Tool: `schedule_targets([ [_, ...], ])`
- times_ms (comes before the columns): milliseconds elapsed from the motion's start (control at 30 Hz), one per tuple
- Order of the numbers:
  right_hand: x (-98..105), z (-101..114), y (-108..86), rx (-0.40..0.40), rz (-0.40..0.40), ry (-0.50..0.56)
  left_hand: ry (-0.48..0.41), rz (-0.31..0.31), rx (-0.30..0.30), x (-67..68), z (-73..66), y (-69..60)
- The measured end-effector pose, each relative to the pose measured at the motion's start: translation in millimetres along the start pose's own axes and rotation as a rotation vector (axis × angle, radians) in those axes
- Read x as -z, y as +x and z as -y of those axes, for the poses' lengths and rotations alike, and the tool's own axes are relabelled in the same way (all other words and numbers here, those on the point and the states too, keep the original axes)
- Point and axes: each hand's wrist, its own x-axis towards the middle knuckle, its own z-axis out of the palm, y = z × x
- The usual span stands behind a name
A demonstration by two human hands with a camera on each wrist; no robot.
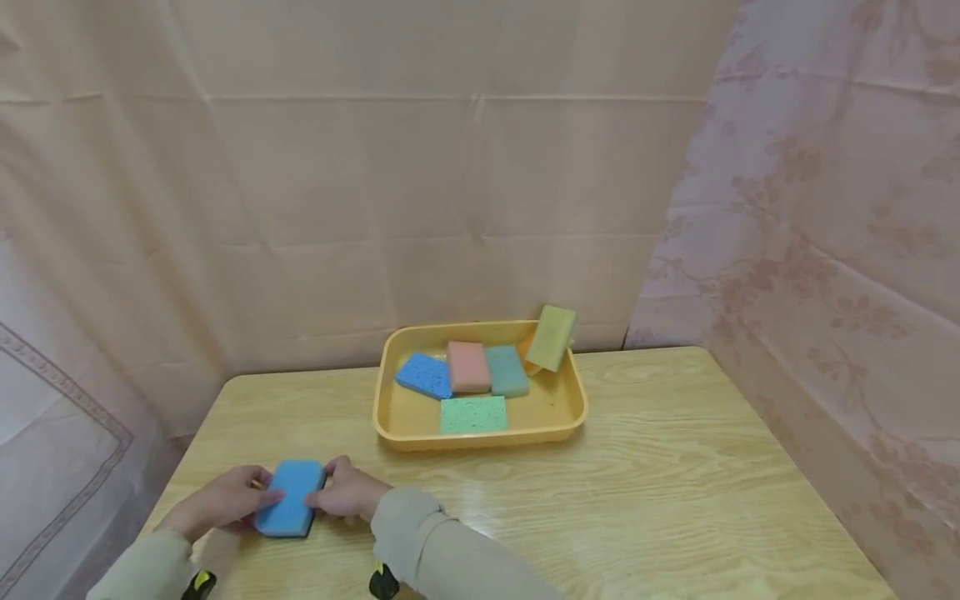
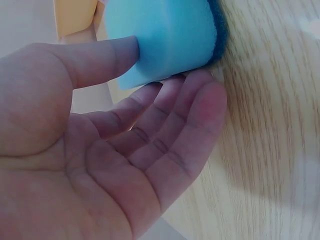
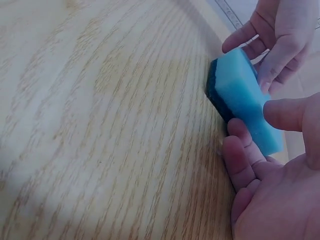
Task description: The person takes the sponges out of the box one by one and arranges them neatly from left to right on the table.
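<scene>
A light blue sponge (image 1: 291, 498) with a dark scouring layer underneath is at the left front of the table. My left hand (image 1: 221, 502) pinches its left edge, thumb on the top face and fingers at the underside. From the other side, my right hand (image 1: 350, 492) holds the right edge between thumb and fingers. In the left wrist view the thumb presses the blue foam (image 2: 167, 35), while the curled fingers (image 2: 187, 125) lie along the lower edge. Both hands touch the sponge (image 3: 242, 92) in the right wrist view, its dark layer facing the wood.
Behind the hands stands a yellow tray (image 1: 480, 442). In it lie a dark blue sponge (image 1: 424, 375), a pink sponge (image 1: 468, 367), a teal sponge (image 1: 507, 372) and a green sponge (image 1: 473, 415). A yellow sponge (image 1: 552, 337) leans over the back right rim. Curtains border the wooden table (image 1: 675, 483).
</scene>
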Motion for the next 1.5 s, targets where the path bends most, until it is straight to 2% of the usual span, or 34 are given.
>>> schedule_targets([
  [167,4,0,2.6,0.012,-0.015,0.079,-0.033,0.008,0.011,1.8,-4.1,-2.0],
  [300,11,0,0.8,0.044,0.01,0.18,-0.014,0.008,0.002,6.2,-11.0,-7.6],
  [500,29,-1,-6.4,0.044,0.08,0.176,0.012,0.018,-0.025,16.1,-25.9,-16.1],
  [667,57,3,-14.0,0.105,0.155,0.201,-0.004,0.033,-0.031,17.9,-39.5,-20.2],
  [767,79,8,-21.9,0.142,0.214,0.229,-0.037,0.049,-0.078,15.0,-48.7,-24.8],
  [833,93,12,-24.4,0.165,0.225,0.241,-0.048,0.06,-0.127,12.0,-58.3,-28.7],
  [1000,129,15,-26.0,0.208,0.193,0.242,-0.001,0.089,-0.23,2.6,-90.6,-36.3],
  [1133,157,12,-24.7,0.214,0.154,0.233,0.065,0.108,-0.282,-5.1,-115.8,-34.9],
  [1233,176,8,-21.4,0.217,0.107,0.214,0.082,0.112,-0.308,-9.4,-131.9,-29.0],
  [1367,197,1,-13.3,0.22,0.016,0.221,0.055,0.137,-0.341,-14.3,-150.9,-16.4],
  [1500,208,-12,-5.6,0.208,-0.035,0.209,0.033,0.162,-0.332,-21.7,-166.6,-2.0],
])
